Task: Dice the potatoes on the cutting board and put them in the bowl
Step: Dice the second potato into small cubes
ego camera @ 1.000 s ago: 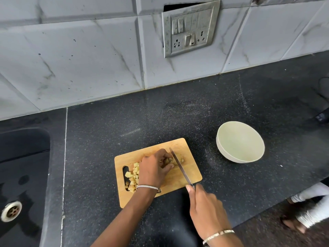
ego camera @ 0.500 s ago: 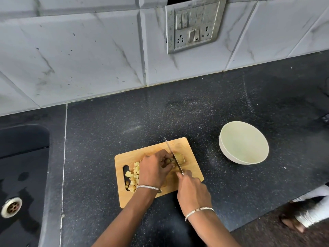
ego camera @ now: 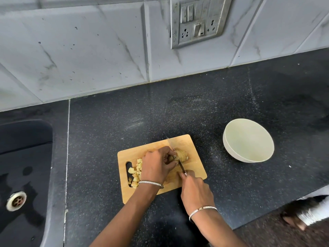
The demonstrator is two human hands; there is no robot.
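Potato [ego camera: 181, 155] pinned on cutting board [ego camera: 194, 168] by curled left hand [ego camera: 157, 165], knife [ego camera: 178, 157] gripped by right hand [ego camera: 195, 191], diced pieces [ego camera: 136, 172] piled left, bowl [ego camera: 248, 140] apart

Soft, even daylight, sheen on the counter [ego camera: 135, 124] (wide-angle bending, blurred bottom-right corner).

Forearms bare: 1 thin silver bangle [ego camera: 151, 183] behind the left hand [ego camera: 158, 164], 1 matching silver bangle [ego camera: 203, 210] behind the right hand [ego camera: 195, 191].
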